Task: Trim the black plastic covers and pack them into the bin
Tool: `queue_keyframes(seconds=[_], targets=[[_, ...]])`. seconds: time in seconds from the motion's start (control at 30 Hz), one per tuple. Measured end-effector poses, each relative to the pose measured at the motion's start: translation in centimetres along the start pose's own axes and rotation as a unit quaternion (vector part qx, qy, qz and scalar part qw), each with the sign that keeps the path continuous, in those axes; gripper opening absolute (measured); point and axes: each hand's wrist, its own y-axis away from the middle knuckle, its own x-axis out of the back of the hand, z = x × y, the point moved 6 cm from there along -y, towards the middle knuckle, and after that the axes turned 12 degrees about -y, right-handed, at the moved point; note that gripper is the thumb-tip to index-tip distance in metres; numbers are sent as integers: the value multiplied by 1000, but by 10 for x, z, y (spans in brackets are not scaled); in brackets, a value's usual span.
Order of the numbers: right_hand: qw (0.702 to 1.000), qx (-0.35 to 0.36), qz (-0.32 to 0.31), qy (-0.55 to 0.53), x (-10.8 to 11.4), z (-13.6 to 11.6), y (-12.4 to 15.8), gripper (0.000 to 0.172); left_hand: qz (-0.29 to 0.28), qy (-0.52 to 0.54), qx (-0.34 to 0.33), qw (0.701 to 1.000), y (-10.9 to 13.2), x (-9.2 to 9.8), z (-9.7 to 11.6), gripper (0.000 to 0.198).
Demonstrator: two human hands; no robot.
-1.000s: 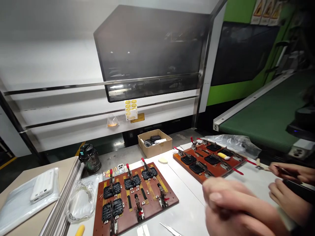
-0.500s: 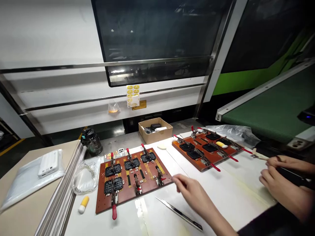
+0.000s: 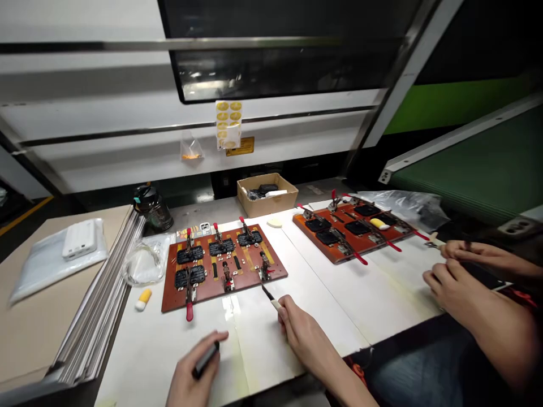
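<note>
Black plates (image 3: 197,275) fill four spots on the red-brown clamp board (image 3: 245,275); two front clamps (image 3: 227,278) hold none. Near its edge, the right hand (image 3: 303,333) grips a black-tipped tool (image 3: 272,299), the left hand (image 3: 190,370) a black piece (image 3: 206,360).

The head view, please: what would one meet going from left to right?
White power bank, bagged cable, left hand holding black piece, slim tool in right hand, yellow-white piece on farther board, co-worker's hands.

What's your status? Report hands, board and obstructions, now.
Left hand: holding black piece. Right hand: gripping slim tool, tip by front edge of left brown board. Board: four black plates on it. Possible obstruction: clamp close to that tip.
</note>
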Motion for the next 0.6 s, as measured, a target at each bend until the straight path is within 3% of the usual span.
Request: queue_keyframes(seconds=[0.07, 0.13, 0.2, 0.3, 0.6], targets=[[992, -5, -42, -121, -18, -20, 15, 37, 35, -20, -21, 999, -14, 1, -1, 43], [980, -8, -103, -169, -45, -40, 29, 45, 44, -19, -42, 998, -17, -5, 0, 44], [978, 7, -143, -148, -71, -55, 40, 49, 26, 14, -45, 999, -13, -14, 4, 43], [984, 47, -146, -89, -96, -65, 49, 46, -2, 71, -20, 997, -2, -25, 11, 43], [986, 65, -142, -52, -100, -67, 49, 43, -1, 79, -19, 997, 3, -22, 16, 36]])
